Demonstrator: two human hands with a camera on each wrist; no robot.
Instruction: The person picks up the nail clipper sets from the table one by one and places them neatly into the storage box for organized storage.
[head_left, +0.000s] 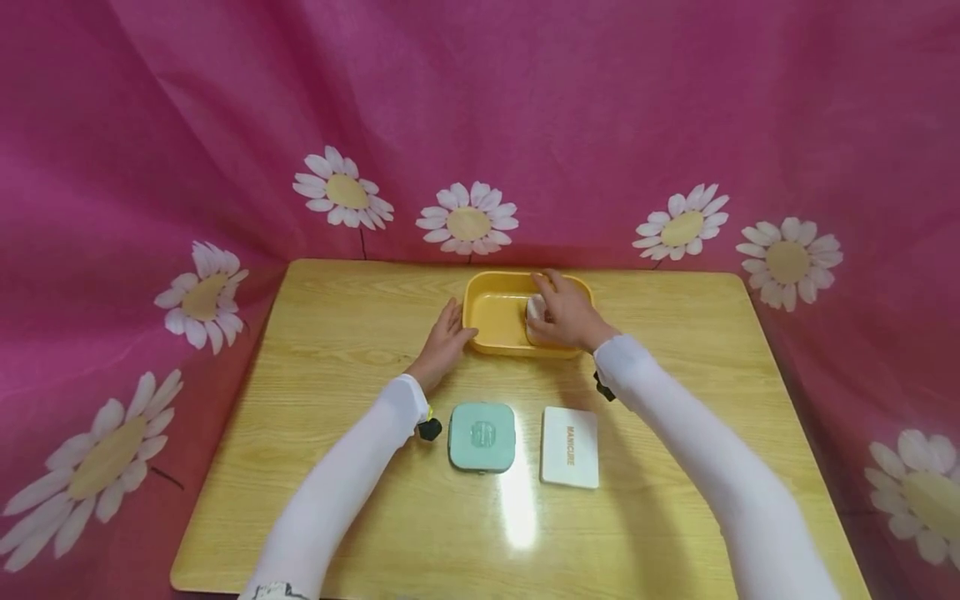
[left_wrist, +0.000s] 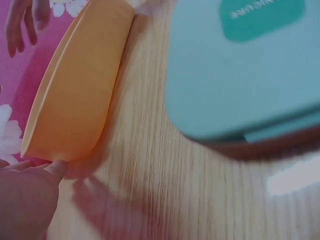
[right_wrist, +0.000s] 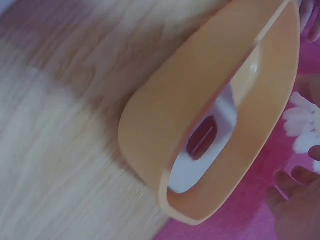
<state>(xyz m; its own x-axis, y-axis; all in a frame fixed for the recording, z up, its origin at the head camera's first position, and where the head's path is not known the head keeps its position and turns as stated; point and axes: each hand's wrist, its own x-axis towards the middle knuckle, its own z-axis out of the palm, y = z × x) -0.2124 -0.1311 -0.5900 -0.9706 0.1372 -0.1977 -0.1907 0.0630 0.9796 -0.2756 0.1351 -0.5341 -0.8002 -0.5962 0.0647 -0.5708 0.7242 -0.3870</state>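
A yellow plastic tub stands at the back of the table. My left hand is at its left end; in the left wrist view the thumb touches the tub near its end and the fingers are straight. Over the tub's right side is my right hand, fingers spread. A white case with a reddish-brown oval label lies inside the tub there. The right wrist view shows the right hand apart from that case, holding nothing.
Nearer on the wooden table lie a mint-green case and, right of it, a white flat case lettered MANICURE. A pink curtain with daisies hangs behind and beside the table.
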